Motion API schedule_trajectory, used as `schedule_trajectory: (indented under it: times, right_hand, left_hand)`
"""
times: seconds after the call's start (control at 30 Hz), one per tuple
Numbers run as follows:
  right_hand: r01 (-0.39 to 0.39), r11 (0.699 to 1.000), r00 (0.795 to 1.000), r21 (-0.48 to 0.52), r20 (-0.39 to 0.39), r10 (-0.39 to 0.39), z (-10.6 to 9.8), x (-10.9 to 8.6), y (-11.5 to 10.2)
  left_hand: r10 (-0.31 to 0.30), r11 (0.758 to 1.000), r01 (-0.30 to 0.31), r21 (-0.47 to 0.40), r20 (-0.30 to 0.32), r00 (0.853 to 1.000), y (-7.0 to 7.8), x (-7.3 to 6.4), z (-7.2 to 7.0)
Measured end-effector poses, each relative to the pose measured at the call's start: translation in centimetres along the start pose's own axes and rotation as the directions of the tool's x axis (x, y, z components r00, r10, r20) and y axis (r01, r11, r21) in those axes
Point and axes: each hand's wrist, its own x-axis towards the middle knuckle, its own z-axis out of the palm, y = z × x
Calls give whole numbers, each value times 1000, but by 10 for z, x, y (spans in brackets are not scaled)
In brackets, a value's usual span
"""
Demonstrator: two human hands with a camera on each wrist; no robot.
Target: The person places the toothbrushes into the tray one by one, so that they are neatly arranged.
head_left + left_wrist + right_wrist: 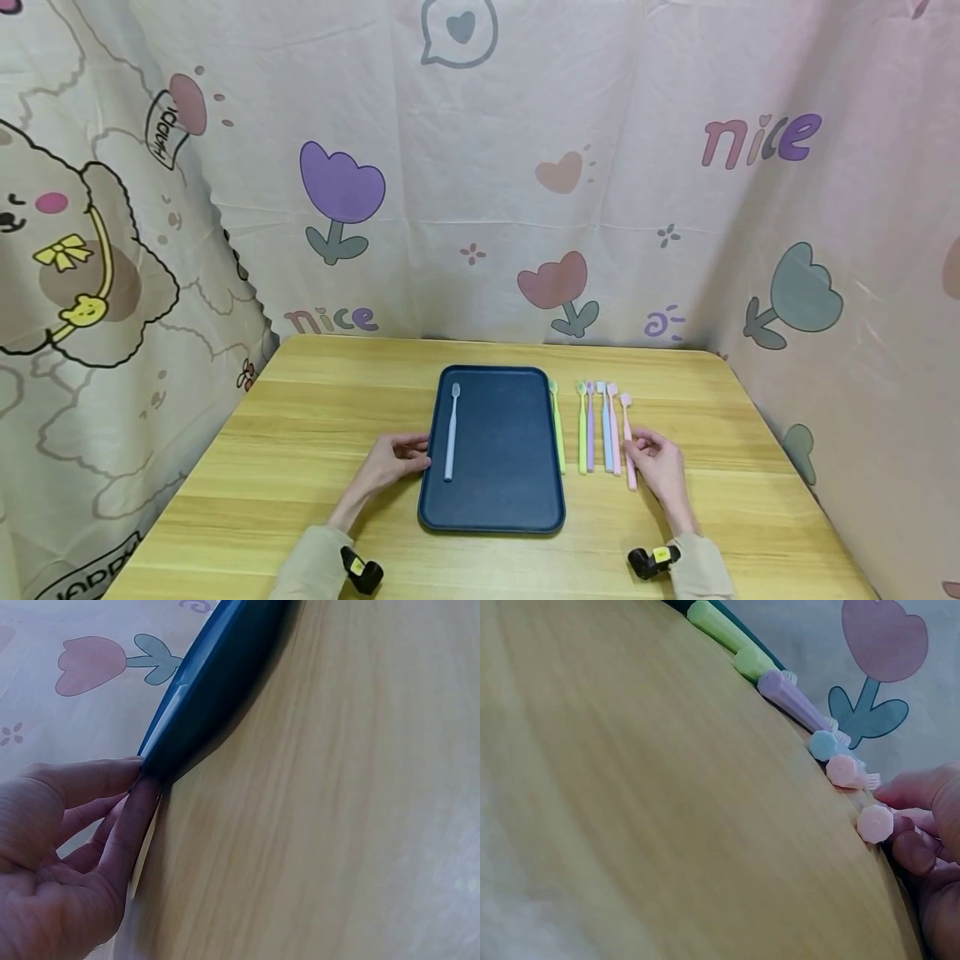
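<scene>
Head view: the left hand [393,460] pinches the dark blue tray [498,454] at its left side; the right hand [662,467] pinches the outermost pink toothbrush [627,421], right of the others, its length mostly hidden in the right wrist view.

Along the head view's bottom edge show a beige left sleeve [307,568] and matching right sleeve [702,571], each with a black wrist camera [367,578] bearing a yellow label [662,555].

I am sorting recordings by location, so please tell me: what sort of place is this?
Probably an indoor filming corner: a wooden table with cartoon-printed curtains behind it, and a tray and toothbrushes laid out.
</scene>
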Motion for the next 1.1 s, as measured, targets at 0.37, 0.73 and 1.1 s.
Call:
schedule_trajectory:
  times: [0.37,0.73,1.1]
  right_hand:
    - [-4,999,1000,-50,-8,4,-2,-2,-5]
    - [1,987,1000,-161,-25,-5,1,1,-5]
    - [-15,983,999,-184,-51,6,4,2,-3]
  left_hand:
    - [-13,1000,13,-9,1,1000,1,1,1]
    - [-16,1000,16,-13,3,1000,1,0,1]
    - [-8,1000,9,-24,12,1000,3,-1,1]
